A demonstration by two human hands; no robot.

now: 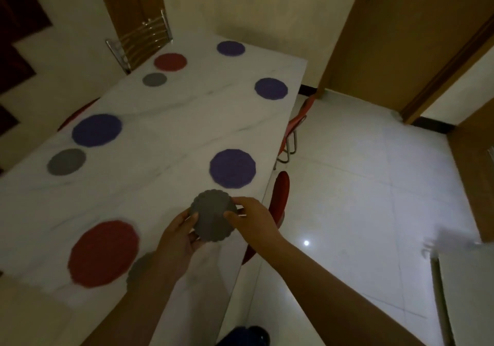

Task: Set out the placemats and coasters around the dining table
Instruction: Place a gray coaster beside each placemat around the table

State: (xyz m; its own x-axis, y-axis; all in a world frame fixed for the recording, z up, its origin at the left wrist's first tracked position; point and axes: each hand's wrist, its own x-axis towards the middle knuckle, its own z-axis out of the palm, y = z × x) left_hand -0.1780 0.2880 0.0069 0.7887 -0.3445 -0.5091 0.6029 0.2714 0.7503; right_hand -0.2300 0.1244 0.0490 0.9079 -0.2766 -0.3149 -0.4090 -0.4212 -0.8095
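Both hands hold a round grey coaster with a scalloped edge above the near right part of the white marble table. My left hand grips its lower left rim; my right hand pinches its right rim. Round placemats lie around the table: a red placemat near left, a purple placemat just beyond the coaster, a blue-purple placemat at left, and more purple and red ones farther back. Grey coasters lie by the left mats. Another grey coaster is partly hidden under my left forearm.
Red chairs are tucked in along the table's right edge, and a metal-backed chair stands at the far left. Glossy white floor tiles spread to the right. A wooden door stands beyond the table.
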